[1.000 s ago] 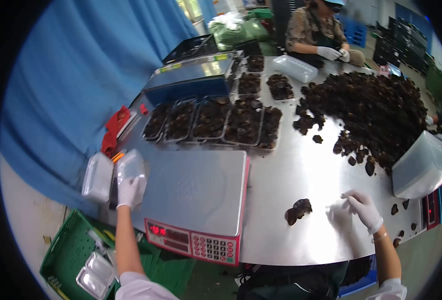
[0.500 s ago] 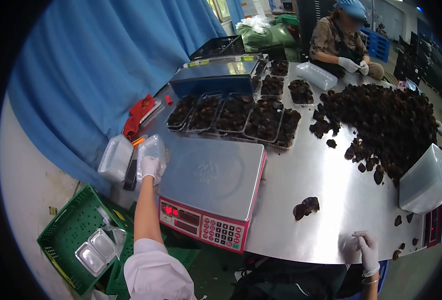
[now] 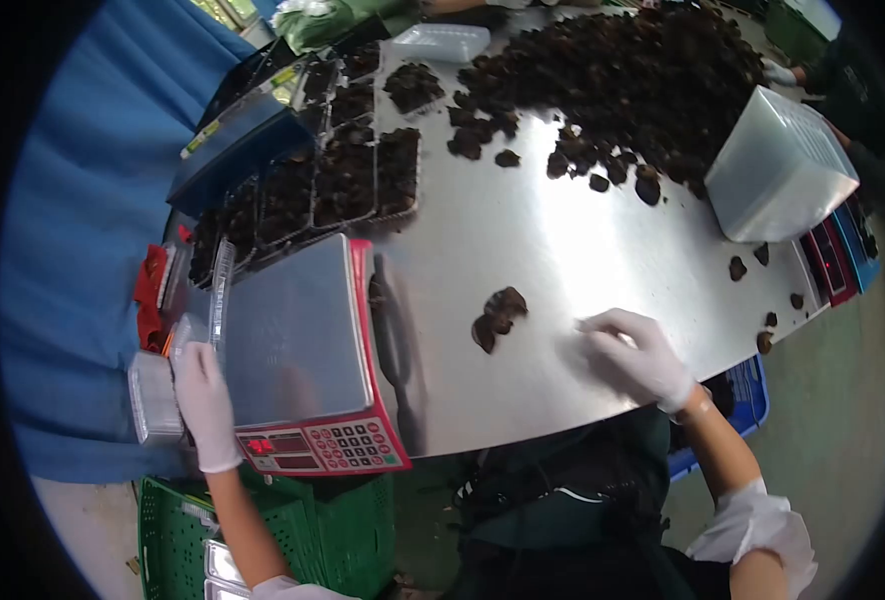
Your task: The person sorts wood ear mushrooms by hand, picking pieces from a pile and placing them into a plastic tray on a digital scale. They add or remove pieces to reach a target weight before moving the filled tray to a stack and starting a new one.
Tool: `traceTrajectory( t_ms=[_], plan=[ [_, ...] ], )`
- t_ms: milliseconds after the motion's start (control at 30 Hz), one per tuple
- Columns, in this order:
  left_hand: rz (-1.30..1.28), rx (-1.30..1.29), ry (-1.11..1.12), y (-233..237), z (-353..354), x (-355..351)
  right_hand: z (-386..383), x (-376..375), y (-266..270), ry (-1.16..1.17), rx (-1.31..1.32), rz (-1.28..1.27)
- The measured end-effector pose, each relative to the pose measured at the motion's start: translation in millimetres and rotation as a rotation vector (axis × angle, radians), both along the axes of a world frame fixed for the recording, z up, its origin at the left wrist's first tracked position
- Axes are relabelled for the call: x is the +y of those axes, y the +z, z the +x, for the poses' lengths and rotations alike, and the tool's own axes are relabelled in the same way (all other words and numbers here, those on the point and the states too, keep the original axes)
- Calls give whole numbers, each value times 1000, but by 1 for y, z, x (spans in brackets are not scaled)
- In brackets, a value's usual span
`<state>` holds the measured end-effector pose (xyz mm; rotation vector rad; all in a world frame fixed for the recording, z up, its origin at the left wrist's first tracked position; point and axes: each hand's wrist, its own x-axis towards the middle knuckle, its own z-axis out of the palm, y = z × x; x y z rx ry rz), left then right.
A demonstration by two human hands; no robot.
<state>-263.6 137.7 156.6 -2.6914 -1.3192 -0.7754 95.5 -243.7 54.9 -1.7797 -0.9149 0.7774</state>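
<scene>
My left hand (image 3: 205, 405), in a white glove, is closed on a clear plastic tray (image 3: 221, 295), which stands on edge at the left side of the scale (image 3: 293, 335). A stack of clear trays (image 3: 155, 398) is just left of that hand. My right hand (image 3: 641, 358), also gloved and slightly blurred, is over the metal table (image 3: 483, 400) near its front edge, with fingers loosely bent and apart and nothing visible in them. Left of it lies a small cluster of dark brown pieces (image 3: 500, 318). The scale has a red front panel with lit digits.
Filled clear trays (image 3: 346, 180) line the back left. A large dark heap (image 3: 623, 85) covers the back. White containers (image 3: 783, 165) stand at right, beside another scale (image 3: 831, 255). A co-worker's gloved hand (image 3: 778, 72) shows at far right. Green crates (image 3: 348, 530) are below.
The view has swung right and down. My left hand has raised a clear tray on edge beside the scale. My right hand has moved in over the table from its front edge.
</scene>
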Motion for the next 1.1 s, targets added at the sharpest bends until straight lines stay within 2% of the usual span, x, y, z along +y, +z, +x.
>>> traceTrajectory(
  t_ms=[33,100,133,200,233,267,300,333,433,500,567,600,667,733,767,833,900,1000,1067,1100],
  plan=[
    [-59,45,-22,-3,13,-21,-2,18,-3,86,-106,-8],
    [-227,35,22,-3,36,-52,-11,61,-9,133,-591,298],
    [-244,5,-3,-7,39,-59,-9,76,-18,132,-587,297],
    [-257,-23,-28,-7,51,-78,-3,97,-33,309,-950,258],
    [-117,-28,-112,0,63,-95,-1,100,-31,306,-950,259],
    [22,-34,-196,5,74,-110,0,102,-29,293,-752,158],
    [-113,-87,-250,5,81,-123,2,103,-27,276,-557,58],
    [-126,-140,-338,-1,89,-137,5,102,-25,272,-565,55],
    [-338,-245,-537,-37,127,-174,7,78,-16,40,553,276],
    [-412,-268,-592,-69,164,-183,8,49,-9,-31,528,312],
    [-438,-155,-595,-92,199,-187,7,11,4,-239,576,430],
    [-434,-177,-631,-101,214,-189,5,-14,13,-371,512,437],
    [-372,1,-547,-118,241,-193,1,-79,29,-633,325,399],
    [-391,17,-575,-129,263,-196,0,-155,9,-889,177,455],
    [-411,55,-584,-134,272,-197,0,-189,-5,-1021,-43,418],
    [-381,40,-609,-144,284,-199,0,-259,-50,-1446,-389,-2],
    [-415,-10,-616,-155,290,-202,-2,-287,-64,-1427,-459,-6],
    [-386,35,-623,-163,287,-208,13,-198,-25,-1246,-410,85],
    [-370,59,-640,-159,289,-207,37,-138,-13,-985,-391,-2],
    [-384,51,-634,-158,290,-207,48,-96,4,-810,-364,100]
  ],
)
